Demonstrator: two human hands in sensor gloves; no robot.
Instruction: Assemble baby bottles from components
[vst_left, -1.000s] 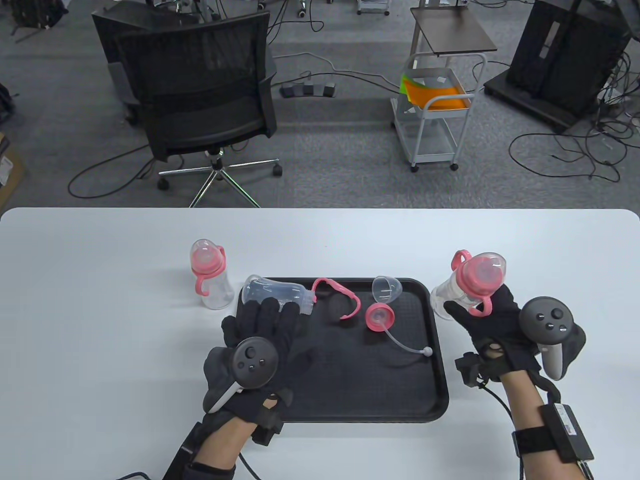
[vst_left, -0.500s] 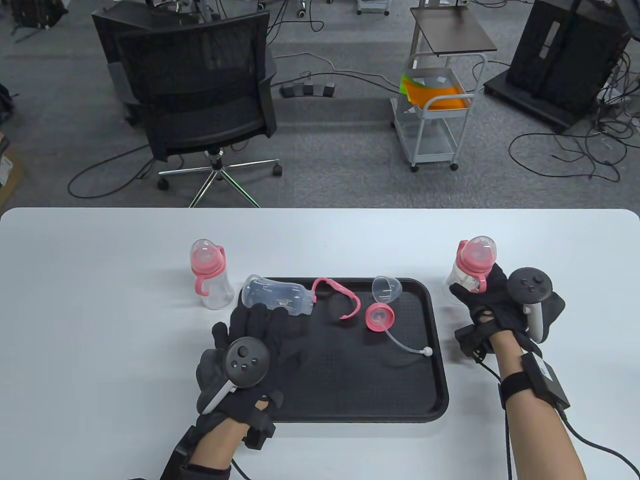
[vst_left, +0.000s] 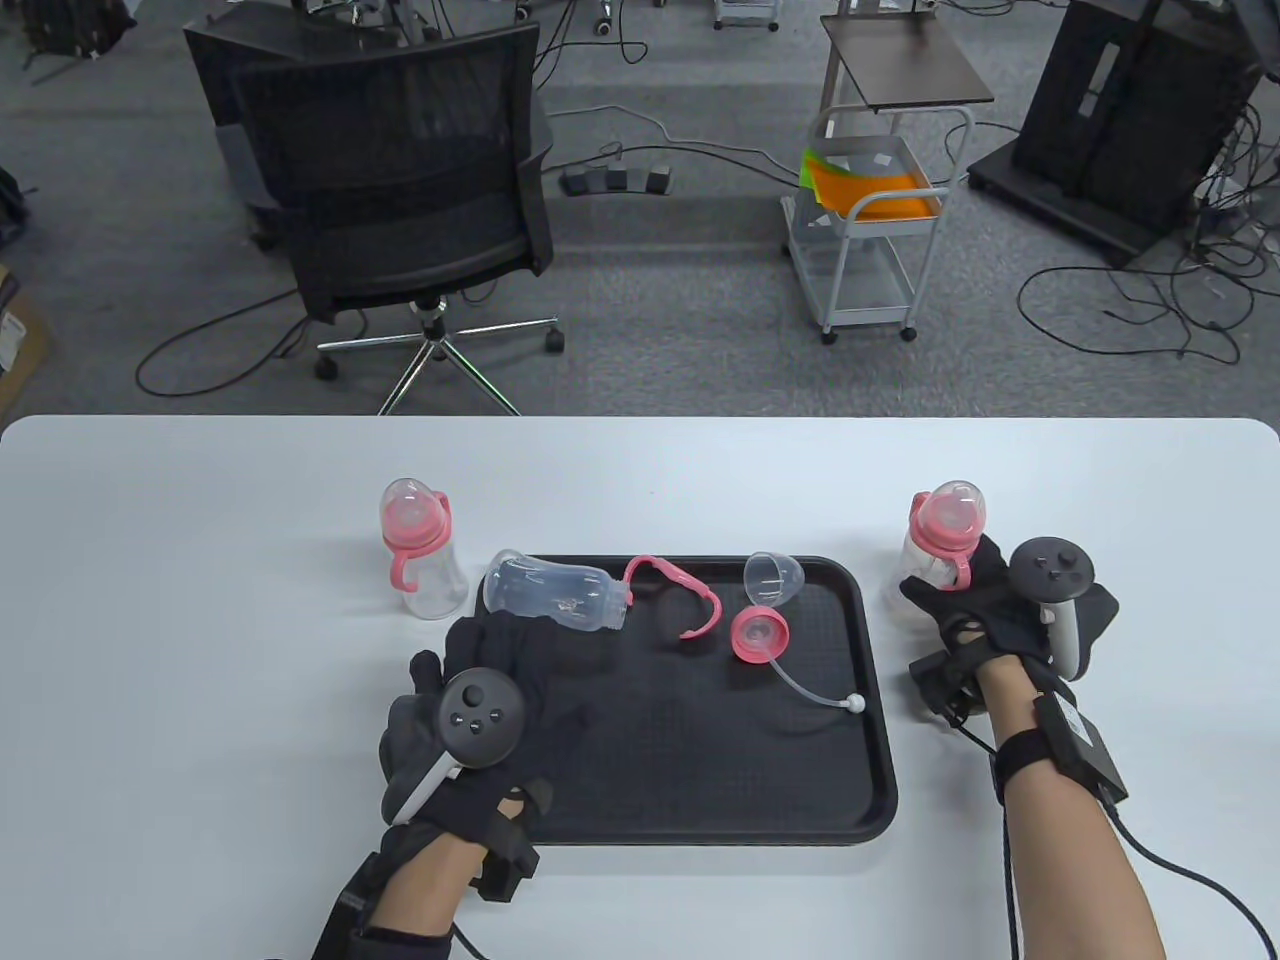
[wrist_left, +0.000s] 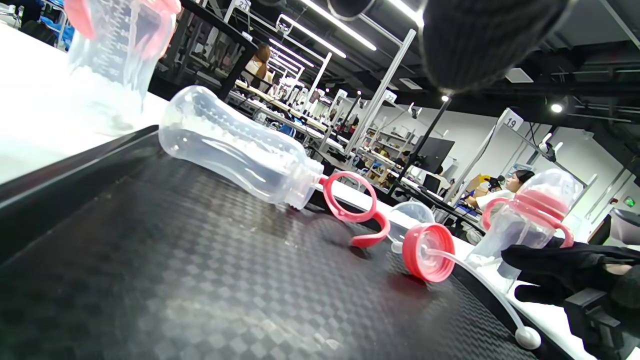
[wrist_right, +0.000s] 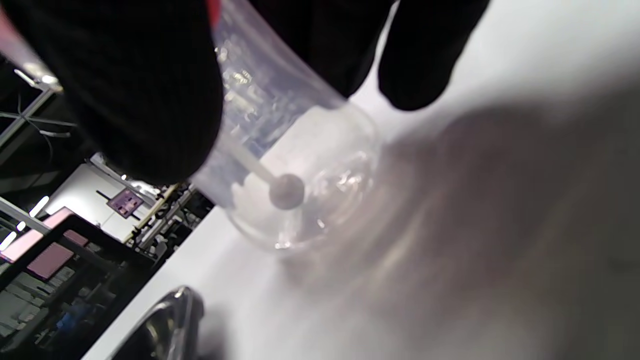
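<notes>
On the white table (vst_left: 200, 700), left of the tray's far left corner, one assembled bottle (vst_left: 420, 550) stands upright: clear waisted plastic, pink collar and handles, domed clear cap. The left hand (vst_left: 480, 690) hangs over the tray's left edge, fingers spread loosely, gripping nothing. The tray (vst_left: 700, 800) is black, rounded at the corners, with a woven-look chequered floor. Along its far edge lie four loose parts: one clear bottle body (vst_left: 555, 592) on its side at the far left corner, one pink curved handle ring (vst_left: 680, 595), one clear dome cap (vst_left: 773, 577), and one pink screw collar (vst_left: 758, 635) trailing a thin pale straw with a ball end (vst_left: 853, 703). Right of the tray's far right corner, a second assembled bottle (vst_left: 940, 545) stands on the table, the right hand (vst_left: 985, 610) wrapped around its clear body.
</notes>
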